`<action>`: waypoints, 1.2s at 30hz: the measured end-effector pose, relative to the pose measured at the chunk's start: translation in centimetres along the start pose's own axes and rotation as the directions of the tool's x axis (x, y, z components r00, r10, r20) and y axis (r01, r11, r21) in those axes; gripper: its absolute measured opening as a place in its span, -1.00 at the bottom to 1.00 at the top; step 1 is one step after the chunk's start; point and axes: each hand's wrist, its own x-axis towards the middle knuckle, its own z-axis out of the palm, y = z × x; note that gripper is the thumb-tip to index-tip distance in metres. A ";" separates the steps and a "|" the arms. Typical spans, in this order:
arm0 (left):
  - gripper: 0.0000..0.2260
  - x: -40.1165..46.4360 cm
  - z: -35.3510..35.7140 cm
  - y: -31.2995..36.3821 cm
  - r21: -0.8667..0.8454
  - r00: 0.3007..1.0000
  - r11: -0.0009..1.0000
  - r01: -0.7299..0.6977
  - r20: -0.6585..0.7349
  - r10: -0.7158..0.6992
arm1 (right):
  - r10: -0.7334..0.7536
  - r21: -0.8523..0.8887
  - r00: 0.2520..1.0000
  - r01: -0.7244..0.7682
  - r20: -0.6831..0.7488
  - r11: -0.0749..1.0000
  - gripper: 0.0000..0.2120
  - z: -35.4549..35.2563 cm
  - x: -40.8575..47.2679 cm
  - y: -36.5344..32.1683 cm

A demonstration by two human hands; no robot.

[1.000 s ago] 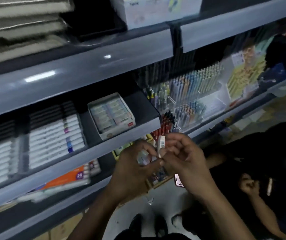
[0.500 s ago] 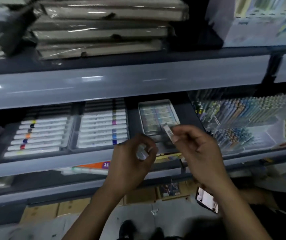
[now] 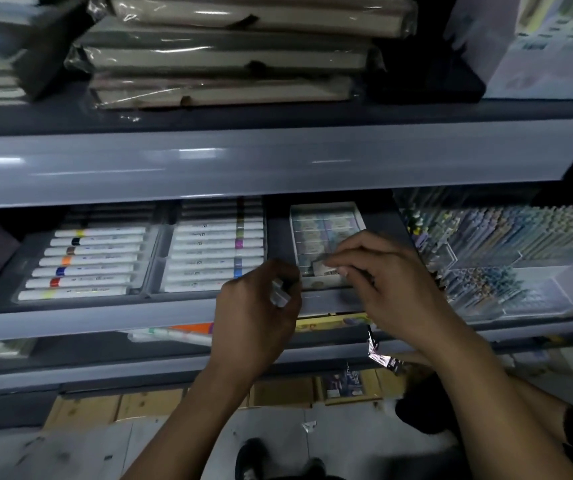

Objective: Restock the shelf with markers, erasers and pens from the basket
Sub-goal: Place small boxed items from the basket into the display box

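Right hand (image 3: 392, 289) pinches 1 small wrapped eraser (image 3: 324, 268) between thumb and fingertips, low over the front end of the white eraser box (image 3: 326, 237) on the middle shelf (image 3: 105, 320). Left hand (image 3: 257, 320) curled round another small pale item (image 3: 279, 296), probably a 2nd eraser, held just in front of the shelf lip, left of the box. 2 marker trays (image 3: 87, 261) sit left of the box, pen racks (image 3: 485, 258) to the right. Basket not in view.

Risks, as judgement: the box looks nearly full, so the eraser may sit proud or skew across a row if pushed in at an angle. A pinch this shallow could let it slip onto the shelf or off the edge to the floor (image 3: 208, 445). Dim light and blur make slot alignment hard to check.
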 end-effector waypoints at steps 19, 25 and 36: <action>-0.85 -0.4 -0.3 1.2 -0.077 0.994 0.991 0.106 0.024 -0.104 | 0.064 -0.022 0.995 -0.062 0.071 0.998 -0.77 2.0 -0.7 -0.6; -0.58 0.0 -1.3 2.5 -0.500 0.856 0.695 0.516 0.292 -0.426 | 0.119 0.057 0.993 -0.117 -0.025 0.991 -0.73 2.3 -1.4 -1.4; -0.59 1.1 -2.3 3.3 -0.717 0.665 0.074 0.693 0.596 -0.451 | 0.125 0.318 0.989 -0.094 -0.079 0.943 -0.71 3.3 -1.9 -4.3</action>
